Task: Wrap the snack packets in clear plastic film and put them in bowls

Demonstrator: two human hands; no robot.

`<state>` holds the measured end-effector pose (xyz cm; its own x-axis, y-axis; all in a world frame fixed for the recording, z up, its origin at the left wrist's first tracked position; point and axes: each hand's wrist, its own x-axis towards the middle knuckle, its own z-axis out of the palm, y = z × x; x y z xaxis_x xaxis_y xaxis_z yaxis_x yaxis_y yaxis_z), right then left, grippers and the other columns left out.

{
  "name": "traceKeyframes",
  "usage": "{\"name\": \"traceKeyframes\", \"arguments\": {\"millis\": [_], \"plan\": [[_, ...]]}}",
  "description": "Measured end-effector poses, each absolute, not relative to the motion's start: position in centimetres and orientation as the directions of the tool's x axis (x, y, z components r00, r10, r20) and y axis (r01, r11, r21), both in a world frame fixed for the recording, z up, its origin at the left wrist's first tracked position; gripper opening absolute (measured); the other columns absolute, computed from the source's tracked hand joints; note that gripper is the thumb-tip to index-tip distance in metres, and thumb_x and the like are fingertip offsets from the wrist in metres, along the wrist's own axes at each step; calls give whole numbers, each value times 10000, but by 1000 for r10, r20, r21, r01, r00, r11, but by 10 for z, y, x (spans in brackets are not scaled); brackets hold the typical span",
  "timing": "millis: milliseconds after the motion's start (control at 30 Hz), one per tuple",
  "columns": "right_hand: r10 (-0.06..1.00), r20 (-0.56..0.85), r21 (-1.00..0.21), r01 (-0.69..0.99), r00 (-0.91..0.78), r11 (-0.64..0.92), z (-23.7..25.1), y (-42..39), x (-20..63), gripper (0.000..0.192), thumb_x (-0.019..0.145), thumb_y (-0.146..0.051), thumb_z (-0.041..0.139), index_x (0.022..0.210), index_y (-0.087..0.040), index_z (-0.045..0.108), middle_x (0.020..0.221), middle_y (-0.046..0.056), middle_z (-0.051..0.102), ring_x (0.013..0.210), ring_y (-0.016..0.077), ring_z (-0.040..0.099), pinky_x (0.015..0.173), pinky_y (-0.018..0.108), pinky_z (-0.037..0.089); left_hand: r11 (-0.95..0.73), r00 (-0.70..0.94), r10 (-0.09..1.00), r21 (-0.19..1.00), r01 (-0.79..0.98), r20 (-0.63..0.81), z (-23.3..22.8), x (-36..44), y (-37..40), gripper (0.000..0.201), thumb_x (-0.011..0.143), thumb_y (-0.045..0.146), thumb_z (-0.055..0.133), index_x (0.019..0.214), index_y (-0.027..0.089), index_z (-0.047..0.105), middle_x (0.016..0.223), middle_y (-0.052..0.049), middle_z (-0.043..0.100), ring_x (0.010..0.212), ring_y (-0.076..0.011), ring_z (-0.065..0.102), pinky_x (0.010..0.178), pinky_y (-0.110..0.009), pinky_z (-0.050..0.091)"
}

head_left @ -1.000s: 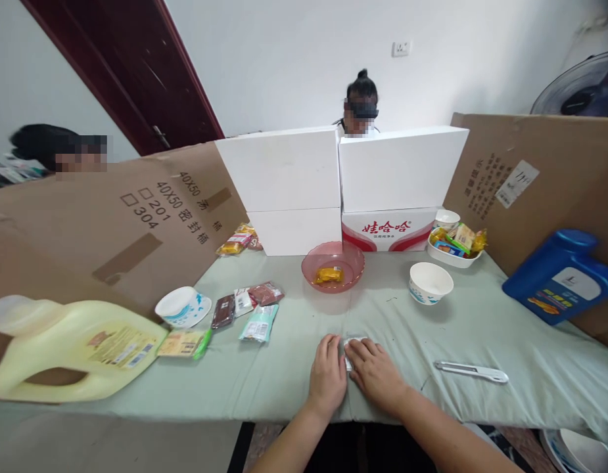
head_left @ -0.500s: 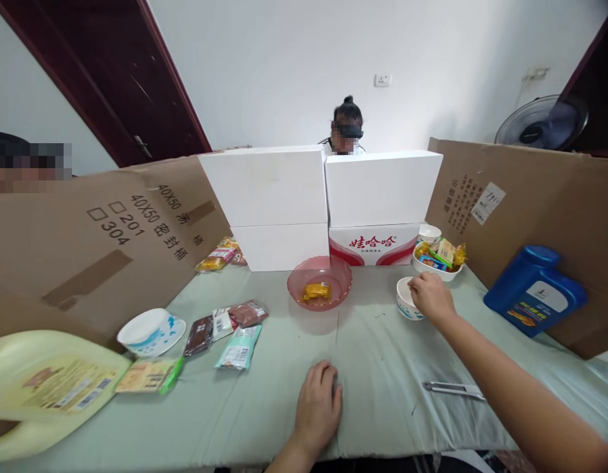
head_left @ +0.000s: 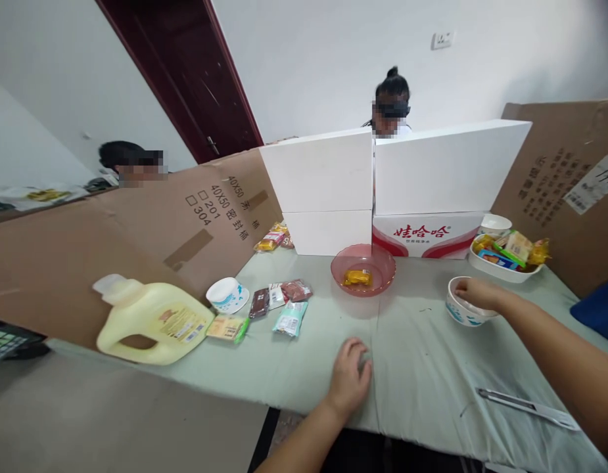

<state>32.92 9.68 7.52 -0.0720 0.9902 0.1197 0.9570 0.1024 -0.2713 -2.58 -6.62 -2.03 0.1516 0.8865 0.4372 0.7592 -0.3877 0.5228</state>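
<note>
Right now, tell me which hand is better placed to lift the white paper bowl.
Right. The right hand already rests on the rim of the white paper bowl, while the left hand lies flat on the cloth, well apart.

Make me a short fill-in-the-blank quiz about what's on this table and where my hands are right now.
1. The right hand rests on the rim of a white paper ____.
2. The left hand lies flat on the pale green ____.
3. The pink bowl holds one ____ packet.
4. The pale yellow jug lies on its ____.

Missing words: bowl; tablecloth; yellow; side.
</note>
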Motion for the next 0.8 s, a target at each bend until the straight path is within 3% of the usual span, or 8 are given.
{"name": "traceKeyframes", "arguments": {"millis": [133, 300, 433, 500, 567, 667, 733, 800], "plan": [[994, 62, -285, 953, -92, 106, 75, 42, 350, 306, 902, -410, 479, 999, -209, 689, 896, 97, 722, 714, 209, 658, 583, 283, 442, -87, -80, 892, 343, 935, 444, 3, -100, -35, 245, 812, 190, 558, 1048, 192, 623, 1194, -130, 565, 1178, -317, 474, 1002, -509, 378], [968, 73, -365, 897, -239, 249, 6, -48, 378, 353, 858, -555, 479, 960, -303, 705, 956, 79, 729, 814, 234, 686, 709, 341, 529, 305, -350, 925, 255, 917, 151, 24, -164, -5, 618, 761, 319, 673, 1318, 139, 477, 1345, -199, 483, 1248, -372, 437, 1005, -519, 364], [916, 321, -199, 929, -240, 313, -46, -92, 383, 433, 841, -604, 471, 969, -272, 718, 1004, 108, 705, 901, 283, 661, 785, 428, 530, 19, -102, 986, 527, 850, 129, 18, -133, -20, 589, 692, 198, 669, 1262, 176, 524, 1299, -127, 548, 1224, -298, 483, 1050, -433, 355], [899, 368, -163, 935, -238, 314, -55, -104, 380, 457, 883, -584, 419, 994, -253, 713, 1007, 104, 689, 895, 264, 650, 799, 422, 526, -67, 37, 998, 783, 618, 55, 16, -101, -36, 565, 665, 235, 684, 1212, 198, 550, 1268, -94, 576, 1189, -277, 517, 1035, -410, 379], [898, 376, -151, 940, -230, 304, -55, -112, 374, 448, 914, -546, 392, 1025, -241, 701, 988, 98, 671, 880, 240, 636, 814, 406, 519, 88, 210, 968, 967, 238, -139, 19, -70, -48, 531, 694, 340, 666, 1190, 202, 540, 1210, -89, 606, 1080, -266, 593, 925, -405, 465], [912, 337, -148, 943, -234, 297, -46, -118, 364, 382, 950, -441, 372, 1055, -248, 684, 932, 79, 652, 839, 212, 616, 796, 377, 510, 554, 575, 699, 830, -61, -425, 27, -35, -50, 552, 722, 525, 591, 1134, 162, 535, 1030, -105, 662, 861, -265, 676, 707, -371, 526], [921, 304, -157, 940, -245, 302, -40, -120, 357, 347, 959, -377, 368, 1071, -257, 674, 908, 67, 645, 825, 201, 607, 788, 361, 503, 702, 678, 489, 709, 67, -549, 33, -20, -43, 623, 727, 652, 515, 1056, 126, 568, 902, -112, 678, 760, -265, 686, 632, -348, 522], [924, 290, -166, 938, -248, 304, -35, -121, 351, 330, 959, -351, 377, 1080, -260, 670, 902, 64, 642, 828, 202, 600, 785, 357, 497, 612, 551, 528, 739, 282, -647, 36, -13, -35, 679, 787, 732, 363, 975, 123, 599, 807, -107, 677, 708, -258, 680, 598, -340, 518]]}}
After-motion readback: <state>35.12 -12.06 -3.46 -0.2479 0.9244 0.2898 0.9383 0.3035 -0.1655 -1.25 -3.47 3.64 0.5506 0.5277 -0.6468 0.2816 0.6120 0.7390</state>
